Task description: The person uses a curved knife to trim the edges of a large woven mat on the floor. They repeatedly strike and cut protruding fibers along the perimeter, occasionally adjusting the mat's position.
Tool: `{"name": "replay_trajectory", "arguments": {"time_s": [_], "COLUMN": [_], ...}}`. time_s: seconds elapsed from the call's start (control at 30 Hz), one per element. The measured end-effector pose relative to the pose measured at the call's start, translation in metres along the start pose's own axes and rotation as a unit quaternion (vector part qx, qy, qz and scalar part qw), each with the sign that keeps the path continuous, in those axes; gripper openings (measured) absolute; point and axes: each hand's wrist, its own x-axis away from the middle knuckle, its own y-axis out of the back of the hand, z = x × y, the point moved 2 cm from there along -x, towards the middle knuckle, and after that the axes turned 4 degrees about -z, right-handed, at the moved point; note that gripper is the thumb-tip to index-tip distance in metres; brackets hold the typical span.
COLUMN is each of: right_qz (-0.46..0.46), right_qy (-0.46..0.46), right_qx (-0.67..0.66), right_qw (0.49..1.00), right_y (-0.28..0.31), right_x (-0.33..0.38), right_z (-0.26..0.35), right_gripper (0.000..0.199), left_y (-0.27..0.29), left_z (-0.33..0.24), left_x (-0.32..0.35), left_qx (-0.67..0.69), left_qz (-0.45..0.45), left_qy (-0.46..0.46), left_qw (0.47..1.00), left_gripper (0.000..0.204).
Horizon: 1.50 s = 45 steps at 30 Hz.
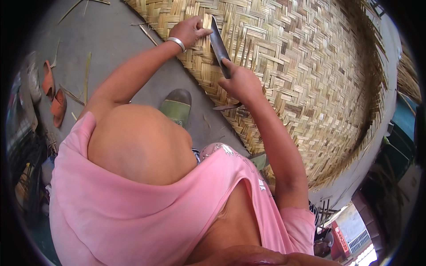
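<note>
While the right hand [242, 84] is closed firmly around the near end of a long, dark, narrow metal blade [218, 46], the left hand [188, 33], wearing a silver-coloured band [177, 43] at the wrist, bends its fingers beside the blade's far end; whether they pinch a strip, I cannot tell. Both work over the left border of a broad straw-yellow mat woven from flat plant strips [306, 66], which spreads across the far and right parts of the scene on a smooth grey floor [120, 42]. The blade looks stiff and fairly light, best held at the near end, clear of its edges; a dark curved metal piece [227, 107] shows just nearer than that fist, though its link to the blade is hidden. The mat should prove light for its spread, springy rather than limp, its strips dry, apt to split and perhaps slippery; the dense left border seems a surer hold than the ragged fringe [377, 102] on the right. Its weave runs in stepped, slanting blocks, pale straw mixed with brown and greyish strips, against the floor's even surface.
</note>
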Motion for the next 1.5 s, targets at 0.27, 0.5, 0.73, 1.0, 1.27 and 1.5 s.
{"name": "replay_trajectory", "arguments": {"time_s": [0.27, 0.5, 0.73, 1.0, 1.27, 1.5], "right_qz": [-0.093, -0.071, 0.048, -0.027, 0.012, 0.127], "right_qy": [-0.018, 0.014, 0.018, -0.027, -0.006, 0.032], "right_qx": [-0.049, 0.002, 0.026, -0.325, -0.475, -0.457], "right_qw": [0.994, 0.997, 0.998, 0.945, 0.88, 0.88], "right_y": [-0.035, -0.018, 0.016, 0.057, 0.058, 0.025], "right_x": [-0.024, -0.015, 0.052, 0.072, 0.075, 0.074], "right_z": [0.007, 0.011, -0.024, -0.056, -0.049, -0.033], "right_gripper": [0.065, 0.056, 0.059, 0.066, 0.064, 0.066], "left_y": [-0.003, -0.007, -0.002, -0.014, -0.028, -0.03], "left_z": [-0.002, 0.009, 0.002, 0.011, -0.043, -0.021], "left_x": [-0.013, -0.017, -0.01, -0.015, -0.016, 0.0], "left_qx": [-0.054, -0.059, -0.107, 0.093, 0.463, 0.375], "left_qz": [-0.014, -0.012, 0.021, -0.085, 0.207, 0.242], "left_qy": [-0.011, -0.046, -0.031, -0.007, 0.243, 0.221], "left_qw": [0.998, 0.997, 0.993, 0.992, 0.827, 0.867], "left_gripper": [0.041, 0.045, 0.037, 0.026, 0.019, 0.017]}}
